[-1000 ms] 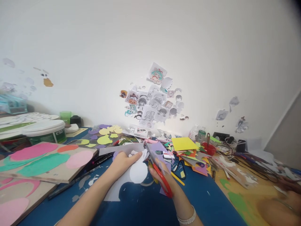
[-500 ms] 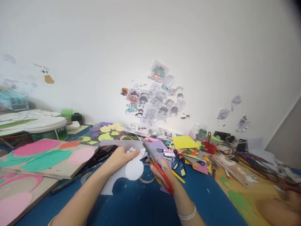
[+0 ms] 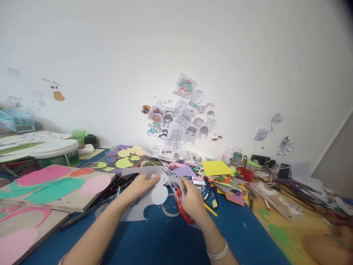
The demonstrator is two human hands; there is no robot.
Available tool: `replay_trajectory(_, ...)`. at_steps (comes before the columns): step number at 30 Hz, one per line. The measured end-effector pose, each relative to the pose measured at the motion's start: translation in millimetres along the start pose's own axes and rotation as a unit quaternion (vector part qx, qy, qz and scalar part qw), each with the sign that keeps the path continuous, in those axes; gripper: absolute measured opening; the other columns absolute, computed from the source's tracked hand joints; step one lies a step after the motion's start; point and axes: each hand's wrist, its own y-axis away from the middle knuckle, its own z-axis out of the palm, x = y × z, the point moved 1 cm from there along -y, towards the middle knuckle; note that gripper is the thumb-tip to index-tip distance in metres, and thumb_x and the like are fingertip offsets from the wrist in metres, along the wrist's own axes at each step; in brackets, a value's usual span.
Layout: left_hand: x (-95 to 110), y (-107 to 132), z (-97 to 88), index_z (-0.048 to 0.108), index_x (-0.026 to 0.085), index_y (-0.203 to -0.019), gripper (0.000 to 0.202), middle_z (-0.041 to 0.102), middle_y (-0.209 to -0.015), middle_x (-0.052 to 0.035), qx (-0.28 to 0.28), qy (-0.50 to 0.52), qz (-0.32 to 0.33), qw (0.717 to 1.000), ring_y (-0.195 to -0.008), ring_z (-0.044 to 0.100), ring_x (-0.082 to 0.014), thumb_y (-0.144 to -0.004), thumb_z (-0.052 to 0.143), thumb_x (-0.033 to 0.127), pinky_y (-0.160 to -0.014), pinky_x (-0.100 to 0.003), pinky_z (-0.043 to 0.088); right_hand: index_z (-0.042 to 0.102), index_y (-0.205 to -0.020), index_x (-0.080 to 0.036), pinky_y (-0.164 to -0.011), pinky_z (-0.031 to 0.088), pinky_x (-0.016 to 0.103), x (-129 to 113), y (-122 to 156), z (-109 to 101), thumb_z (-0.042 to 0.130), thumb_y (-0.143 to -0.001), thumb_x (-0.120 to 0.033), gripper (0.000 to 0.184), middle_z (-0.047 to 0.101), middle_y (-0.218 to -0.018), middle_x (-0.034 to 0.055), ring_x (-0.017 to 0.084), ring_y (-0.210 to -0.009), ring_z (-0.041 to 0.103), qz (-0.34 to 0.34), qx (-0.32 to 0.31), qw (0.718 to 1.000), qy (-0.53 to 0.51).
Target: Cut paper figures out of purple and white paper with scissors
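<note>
Pinched in my left hand [image 3: 143,187] is a sheet of white paper [image 3: 135,213], with a rounded white cutout shape [image 3: 159,195] hanging at its right edge. My right hand [image 3: 192,198] grips red-handled scissors [image 3: 180,208], their blades pointing up and left toward the paper. The blades look parted at the paper's upper right edge; whether they touch it is hard to make out. Beneath the hands lies the dark blue tabletop [image 3: 162,243], with a roll of clear tape [image 3: 168,209] partly behind the cutout.
Boards with pink and green paper shapes [image 3: 55,189] lie left, before a white tub [image 3: 56,149]. Stacked coloured paper [image 3: 217,167], a red cup [image 3: 245,173] and bottles [image 3: 236,157] stand right. Another person's arm [image 3: 328,243] rests at the lower right. Drawings [image 3: 176,130] cover the wall.
My right hand has turned, and the scissors have swung so their blades part at the paper. The paper and cutout have shifted slightly right and up in my left hand.
</note>
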Motion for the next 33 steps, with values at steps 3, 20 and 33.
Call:
replay_trajectory(3,-1,-4,-10.5,0.045,0.019,-0.068,0.047,0.054,-0.065,-0.0037,0.060,0.033,-0.032,0.997,-0.064,0.056,-0.0214,-0.057,0.061,0.062,-0.048,-0.026,0.036,0.050,-0.123,-0.016,-0.086,0.041,0.039,-2,1,-1,0.055,-0.071,-0.020,0.053,0.060,-0.111,0.0127,0.028,-0.103,0.053,0.010,0.025,0.992,0.124)
replay_trajectory(20,-3,6,11.8,0.047,0.020,-0.055,0.054,0.049,-0.053,-0.0018,-0.074,-0.053,0.021,0.996,-0.052,0.047,-0.0163,-0.052,0.058,0.073,-0.043,-0.023,0.028,0.050,-0.123,-0.016,-0.083,0.038,0.035,-3,-2,10,0.052,-0.061,-0.007,0.063,0.060,-0.108,0.0117,0.028,-0.101,0.051,0.010,0.024,0.977,0.214)
replay_trajectory(33,-17,-17,-6.3,0.052,0.021,-0.049,0.042,0.059,-0.061,-0.0082,-0.041,-0.101,0.104,0.989,-0.064,0.057,-0.0267,-0.062,0.057,0.061,-0.055,-0.028,0.038,0.051,-0.120,-0.014,-0.083,0.042,0.038,18,-11,-9,0.051,-0.076,-0.021,0.044,0.062,-0.096,0.0105,0.026,-0.094,0.055,0.057,0.158,0.984,0.054)
